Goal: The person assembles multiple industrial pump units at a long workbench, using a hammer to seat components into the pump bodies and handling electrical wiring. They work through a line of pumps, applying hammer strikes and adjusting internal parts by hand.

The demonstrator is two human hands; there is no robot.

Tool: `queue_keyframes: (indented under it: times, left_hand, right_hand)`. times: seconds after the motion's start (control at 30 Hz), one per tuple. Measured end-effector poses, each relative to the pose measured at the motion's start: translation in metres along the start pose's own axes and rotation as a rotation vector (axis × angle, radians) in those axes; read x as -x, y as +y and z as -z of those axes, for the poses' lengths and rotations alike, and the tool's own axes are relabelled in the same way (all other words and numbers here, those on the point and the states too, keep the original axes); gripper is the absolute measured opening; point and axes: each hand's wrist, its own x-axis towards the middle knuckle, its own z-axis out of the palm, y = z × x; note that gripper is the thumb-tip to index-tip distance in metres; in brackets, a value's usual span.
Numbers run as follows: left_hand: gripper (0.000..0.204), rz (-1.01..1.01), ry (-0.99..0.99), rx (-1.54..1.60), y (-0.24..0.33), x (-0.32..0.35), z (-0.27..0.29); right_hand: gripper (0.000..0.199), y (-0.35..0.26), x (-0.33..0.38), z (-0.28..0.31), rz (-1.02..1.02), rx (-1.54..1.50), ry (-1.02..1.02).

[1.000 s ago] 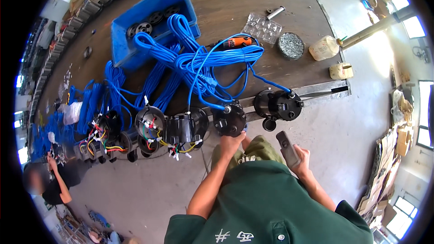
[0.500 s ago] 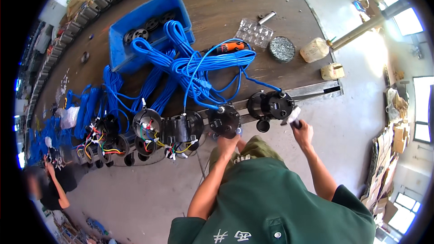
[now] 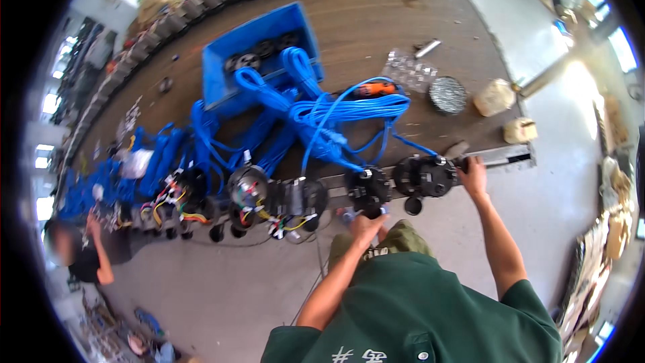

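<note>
My left hand (image 3: 367, 226) grips the lower edge of a black round housing (image 3: 369, 191) with a blue cable running out of its top. My right hand (image 3: 474, 176) is closed around the dark handle of a hammer. The hammer's blurred head (image 3: 457, 150) lies over the bench edge, to the right of a second black round housing (image 3: 430, 176). That one is also joined to a blue cable, and a small round black part (image 3: 413, 206) hangs below it. Looped blue cables (image 3: 356, 109) lie on the bench behind both housings.
A blue bin (image 3: 218, 87) holds black wheel-like parts. Near it are an orange-handled tool (image 3: 375, 89), a clear blister tray (image 3: 410, 70), a tin of small metal pieces (image 3: 447, 95) and two plastic containers (image 3: 495, 98). Wired housings (image 3: 248, 188) line the edge leftward, where another person (image 3: 84, 249) works.
My right hand has moved the hammer from in front of the right housing to beside it, toward the bench. The whole view has shifted, and my left hand stays at its housing.
</note>
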Motion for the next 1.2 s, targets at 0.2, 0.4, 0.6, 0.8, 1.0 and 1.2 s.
queue_keyframes:
  times: [0.2,0.4,0.6,0.8,1.0,1.2]
  left_hand:
    - [0.032,0.064,-0.435,0.246,0.170,0.129,0.166]
    - [0.028,-0.523,0.523,-0.240,0.234,0.086,0.339]
    - [0.041,-0.257,0.075,-0.478,0.205,-0.071,0.404]
    - [0.026,-0.556,0.303,-0.338,0.200,-0.051,0.453]
    - [0.037,-0.606,0.406,-0.619,0.201,-0.008,0.440]
    - [0.041,-0.704,0.459,-0.167,0.198,0.038,0.410]
  right_hand:
    - [0.022,-0.133,0.004,0.161,0.029,-0.455,0.454]
    - [0.031,-0.339,0.063,0.200,0.513,-1.035,-0.232]
    - [0.080,-0.450,0.031,0.088,-0.170,-1.008,-0.566]
    - [0.049,-0.438,-0.007,0.048,-0.400,-1.139,-0.854]
    - [0.044,-0.431,-0.009,0.069,-0.026,-0.547,-0.626]
    - [0.032,-0.437,-0.019,0.096,-0.439,-1.353,-0.692]
